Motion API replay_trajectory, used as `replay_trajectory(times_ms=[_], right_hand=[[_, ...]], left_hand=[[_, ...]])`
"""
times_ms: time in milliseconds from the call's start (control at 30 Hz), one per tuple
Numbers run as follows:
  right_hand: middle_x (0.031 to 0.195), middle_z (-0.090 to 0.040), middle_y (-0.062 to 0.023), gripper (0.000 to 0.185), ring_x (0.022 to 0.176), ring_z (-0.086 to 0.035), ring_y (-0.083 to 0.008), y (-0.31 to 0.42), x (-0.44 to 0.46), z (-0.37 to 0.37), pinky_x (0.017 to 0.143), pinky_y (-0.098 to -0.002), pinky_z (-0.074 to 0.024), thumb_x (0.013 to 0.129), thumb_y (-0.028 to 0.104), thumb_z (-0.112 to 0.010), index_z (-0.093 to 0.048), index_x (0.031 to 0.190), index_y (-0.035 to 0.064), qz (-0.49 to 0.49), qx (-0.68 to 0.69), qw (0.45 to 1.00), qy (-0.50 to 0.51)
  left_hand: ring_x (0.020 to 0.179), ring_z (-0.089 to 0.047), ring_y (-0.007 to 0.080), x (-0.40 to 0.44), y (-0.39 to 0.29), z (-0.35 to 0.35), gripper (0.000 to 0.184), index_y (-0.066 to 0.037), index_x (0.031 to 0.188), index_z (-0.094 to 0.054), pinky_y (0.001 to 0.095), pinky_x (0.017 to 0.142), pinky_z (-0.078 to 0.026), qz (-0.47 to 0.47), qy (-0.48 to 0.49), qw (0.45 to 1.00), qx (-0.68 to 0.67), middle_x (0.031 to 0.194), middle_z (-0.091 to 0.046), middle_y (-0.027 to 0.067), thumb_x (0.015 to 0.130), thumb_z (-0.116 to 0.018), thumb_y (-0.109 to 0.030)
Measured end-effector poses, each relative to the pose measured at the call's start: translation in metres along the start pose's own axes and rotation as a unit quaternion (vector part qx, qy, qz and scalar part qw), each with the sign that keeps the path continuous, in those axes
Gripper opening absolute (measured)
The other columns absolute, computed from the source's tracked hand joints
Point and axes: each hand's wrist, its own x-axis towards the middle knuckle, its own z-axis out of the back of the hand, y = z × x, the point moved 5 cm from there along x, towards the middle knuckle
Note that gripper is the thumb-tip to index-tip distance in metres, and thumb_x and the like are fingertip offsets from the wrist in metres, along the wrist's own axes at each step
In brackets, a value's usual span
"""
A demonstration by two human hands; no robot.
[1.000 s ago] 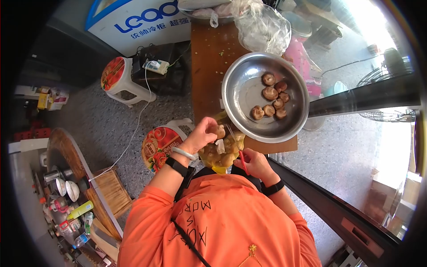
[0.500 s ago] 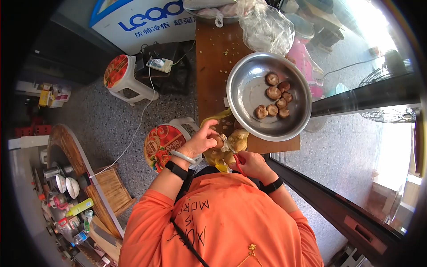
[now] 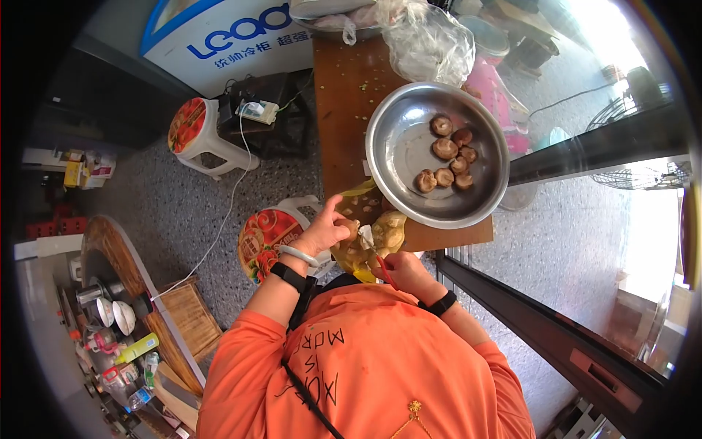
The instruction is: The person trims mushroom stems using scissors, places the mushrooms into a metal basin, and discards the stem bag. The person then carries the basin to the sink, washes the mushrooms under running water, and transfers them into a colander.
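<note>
Right hand: As I hold the scissors (image 3: 385,271) by their red handles in my right hand (image 3: 408,273), the tips point at my other hand. If they slip on something wet or tough, they could nip my fingers.
Left hand: My left hand (image 3: 320,233) pinches a brown mushroom (image 3: 350,228). If I press too hard, the cap could crack; if I hold it too loosely, it could roll away.
White bit: A small white piece (image 3: 366,235) is by the blades. I can't tell what it is or if it is stuck on.
Yellow bag: The mushroom I hold is over the yellow bag (image 3: 363,276), close to the lumps inside. The thin bag could tear if a blade pokes it, or tip if my arm pulls it.
Stool: The stool (image 3: 269,238) is beside my left arm. My elbow could bump it if I swing out.
Big bowl: The metal bowl (image 3: 398,161) sits on the table (image 3: 340,132) with some mushrooms (image 3: 444,150) in it. Its near side is by the table's edge, so a hard knock could tip it.
Clear bag: Past the bowl is a crinkly clear bag (image 3: 431,51). If someone tugs it, it could catch on the bowl.
</note>
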Motion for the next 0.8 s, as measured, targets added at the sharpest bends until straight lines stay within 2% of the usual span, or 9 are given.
replay_trajectory(times_ms=[33, 300, 567, 633, 700, 733, 800], right_hand=[[0.054, -0.052, -0.0147, 0.037, 0.048, -0.049, -0.0269, 0.000, 0.000, 0.000, 0.050, -0.0375, -0.0387, 0.072, 0.034, -0.067, -0.056, 0.061, -0.0003, 0.004, 0.020, 1.000, 0.002], [0.054, -0.054, -0.0144, 0.038, 0.051, -0.052, -0.0278, -0.005, 0.001, 0.002, 0.052, -0.0372, -0.0407, 0.073, 0.037, -0.064, -0.057, 0.063, 0.0012, -0.010, -0.013, 0.999, -0.029], [0.052, -0.052, -0.0157, 0.030, 0.046, -0.050, -0.0276, -0.010, 0.004, -0.001, 0.049, -0.0364, -0.0401, 0.071, 0.028, -0.064, -0.057, 0.062, -0.0006, 0.031, 0.008, 0.999, -0.014], [0.050, -0.052, -0.0131, 0.029, 0.045, -0.049, -0.0214, -0.008, 0.003, 0.003, 0.048, -0.0341, -0.0394, 0.072, 0.025, -0.064, -0.058, 0.062, -0.0013, -0.015, 0.049, 0.999, 0.014], [0.051, -0.053, -0.0117, 0.031, 0.046, -0.050, -0.0193, -0.010, 0.001, 0.006, 0.048, -0.0325, -0.0399, 0.074, 0.026, -0.063, -0.057, 0.061, -0.0015, -0.037, 0.078, 0.996, 0.023], [0.051, -0.054, -0.0103, 0.033, 0.046, -0.051, -0.0172, -0.014, -0.001, 0.007, 0.047, -0.0310, -0.0404, 0.077, 0.027, -0.062, -0.056, 0.061, -0.0016, -0.058, 0.106, 0.992, 0.034], [0.052, -0.054, -0.0087, 0.032, 0.047, -0.051, -0.0155, -0.019, -0.005, 0.010, 0.047, -0.0306, -0.0401, 0.076, 0.027, -0.063, -0.057, 0.063, -0.0022, -0.069, 0.136, 0.988, 0.020]], left_hand=[[0.078, -0.054, 0.0163, 0.002, 0.000, -0.001, 0.084, -0.006, 0.136, -0.014, 0.0283, 0.060, -0.046, 0.001, 0.002, 1.000, 0.002, 0.095, -0.055, 0.0123, 0.067, -0.061, -0.010], [0.090, -0.053, 0.0206, 0.004, -0.011, -0.018, 0.088, -0.002, 0.137, -0.009, 0.0287, 0.081, -0.042, 0.007, 0.047, 0.998, 0.033, 0.100, -0.054, 0.0172, 0.065, -0.059, -0.008], [0.090, -0.053, 0.0207, 0.010, 0.003, -0.014, 0.091, -0.002, 0.137, -0.005, 0.0286, 0.080, -0.043, 0.035, 0.049, 0.998, 0.034, 0.101, -0.054, 0.0177, 0.065, -0.059, -0.008], [0.090, -0.053, 0.0204, 0.011, 0.002, -0.015, 0.091, -0.002, 0.137, -0.003, 0.0283, 0.079, -0.043, 0.034, 0.059, 0.997, 0.033, 0.101, -0.054, 0.0176, 0.065, -0.058, -0.008], [0.089, -0.054, 0.0192, 0.010, -0.003, -0.014, 0.081, 0.000, 0.135, -0.015, 0.0279, 0.074, -0.045, 0.062, 0.057, 0.995, 0.050, 0.102, -0.054, 0.0150, 0.067, -0.058, -0.010], [0.089, -0.054, 0.0192, 0.013, -0.004, -0.013, 0.081, 0.000, 0.135, -0.015, 0.0279, 0.074, -0.045, 0.062, 0.057, 0.995, 0.051, 0.102, -0.054, 0.0150, 0.067, -0.058, -0.010], [0.088, -0.054, 0.0169, 0.018, -0.027, -0.010, 0.066, 0.001, 0.128, -0.030, 0.0282, 0.067, -0.046, 0.008, 0.012, 1.000, 0.020, 0.104, -0.054, 0.0121, 0.071, -0.059, -0.014]])
